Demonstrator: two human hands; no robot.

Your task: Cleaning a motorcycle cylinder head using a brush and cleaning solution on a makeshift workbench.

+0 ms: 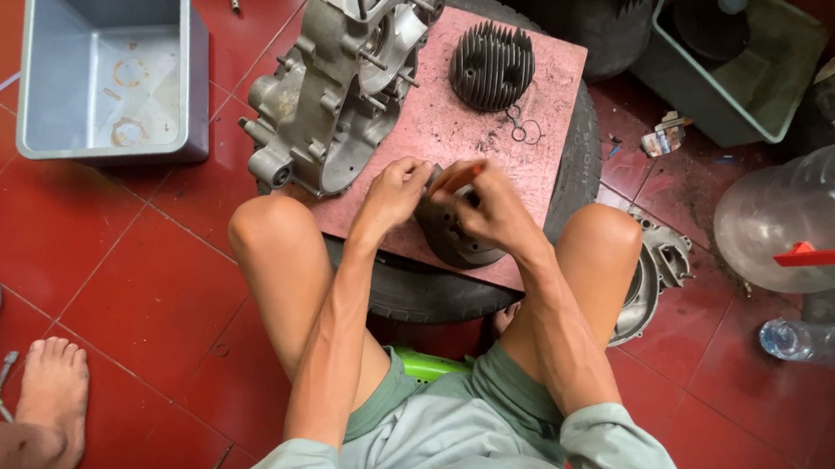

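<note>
a seated person works a dark round engine part [451, 237] on a pink board [540, 126] laid over a tyre [576, 167] — the part lies just under both hands, at the board's near edge between the knees. the left hand [393, 192] curls against its left rim; the right hand [492, 205] pinches a thin orange-tipped tool [468, 173], slanted up and to the right, over the part's top. a finned cylinder head [492, 65] and a grey crankcase [335, 85] rest farther back. on the red tiles, a grey plastic tub [109, 66] holds only rust rings — a green bin [737, 61] holds something dark.
</note>
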